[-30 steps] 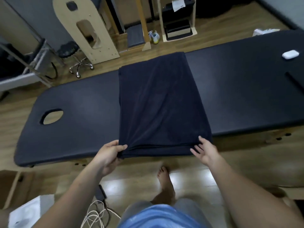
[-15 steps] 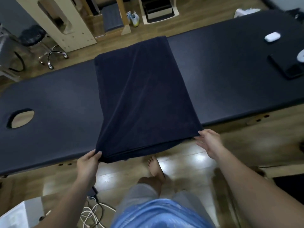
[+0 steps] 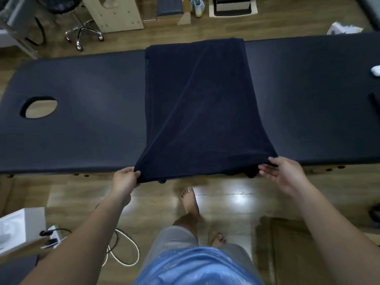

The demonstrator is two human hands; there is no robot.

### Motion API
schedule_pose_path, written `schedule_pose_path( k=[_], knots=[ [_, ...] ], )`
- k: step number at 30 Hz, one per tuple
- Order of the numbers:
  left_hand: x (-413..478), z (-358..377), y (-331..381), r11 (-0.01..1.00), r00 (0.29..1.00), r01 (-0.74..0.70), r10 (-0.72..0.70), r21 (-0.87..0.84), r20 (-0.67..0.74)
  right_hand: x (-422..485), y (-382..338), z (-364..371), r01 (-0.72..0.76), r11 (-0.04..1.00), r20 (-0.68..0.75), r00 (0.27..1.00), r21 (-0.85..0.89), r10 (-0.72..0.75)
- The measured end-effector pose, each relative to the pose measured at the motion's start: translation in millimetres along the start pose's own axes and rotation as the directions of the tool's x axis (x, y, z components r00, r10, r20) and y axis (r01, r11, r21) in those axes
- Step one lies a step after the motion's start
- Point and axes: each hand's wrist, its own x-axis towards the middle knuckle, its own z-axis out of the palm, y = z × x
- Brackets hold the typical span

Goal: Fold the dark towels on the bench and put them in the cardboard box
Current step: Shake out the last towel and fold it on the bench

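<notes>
Spread across the middle of the counter (image 3: 82, 124), from its far edge to past its near edge: a dark towel (image 3: 201, 112), folded to a long panel with a diagonal crease running through it. Near end of the towel drawn out beyond the counter's near edge and held up there, slightly slack between the two corners.

At the counter's near edge, left of middle: left hand (image 3: 125, 179), fingers (image 3: 135, 173) clenched round the towel's near-left corner, cloth bunched in the grasp.

At the counter's near edge, right of middle: right hand (image 3: 285, 175), thumb laid on top of the towel's near-right corner, fingers nearly straight beneath it, pinching the cloth loosely; a small tip of the corner drooping below.

Toward the counter's left end: an oval face hole (image 3: 39, 108), floor visible through it. At the counter's right end: a small white object (image 3: 376, 70), cut off by the frame.

On the floor, near side of the counter, toward its right end: a brown cardboard surface (image 3: 287, 243); whether the box, cannot tell.
</notes>
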Motion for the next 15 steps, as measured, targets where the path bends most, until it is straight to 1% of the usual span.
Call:
schedule_pose_path(
  k=[2, 4, 5, 6, 7, 9, 11, 12, 14, 15],
  knots=[
    [-7, -12, 6, 0.988, 0.998, -0.005, 0.015, -0.155, 0.06, -11, -9, -14, 0.06, 0.996, 0.009, 0.998, 0.07, -0.061],
    [-22, -30, 7, 0.948, 0.987, -0.055, 0.098, -0.313, 0.125, -30, -21, -34, 0.164, 0.967, 0.042, 0.984, 0.194, -0.175],
    [-29, -38, 4, 0.926, 0.981, -0.079, 0.138, -0.368, 0.137, -38, -21, -43, 0.194, 0.955, 0.049, 0.976, 0.226, -0.211],
    [-33, -43, -4, 0.914, 0.981, -0.084, 0.147, -0.398, 0.131, -42, -14, -49, 0.204, 0.957, 0.06, 0.974, 0.206, -0.221],
    [-34, -44, -15, 0.918, 0.985, -0.064, 0.121, -0.392, 0.124, -43, 1, -52, 0.176, 0.976, 0.063, 0.981, 0.131, -0.186],
    [-24, -36, -49, 0.957, 0.995, 0.033, -0.004, -0.29, 0.101, -27, 42, -53, 0.043, 0.992, 0.009, 0.999, -0.12, -0.043],
    [-1, -21, -85, 0.979, 0.98, 0.166, -0.151, -0.116, 0.129, -3, 73, -46, -0.112, 0.935, -0.037, 0.994, -0.338, 0.106],
    [12, -11, -98, 0.976, 0.964, 0.217, -0.213, -0.01, 0.159, 9, 80, -42, -0.157, 0.889, -0.07, 0.988, -0.43, 0.141],
    [32, 7, -107, 0.955, 0.939, 0.246, -0.277, 0.164, 0.202, 28, 81, -33, -0.176, 0.789, -0.145, 0.983, -0.589, 0.111],
    [41, 16, -105, 0.949, 0.941, 0.235, -0.276, 0.211, 0.194, 36, 78, -27, -0.16, 0.745, -0.167, 0.984, -0.647, 0.067]
  ],
)
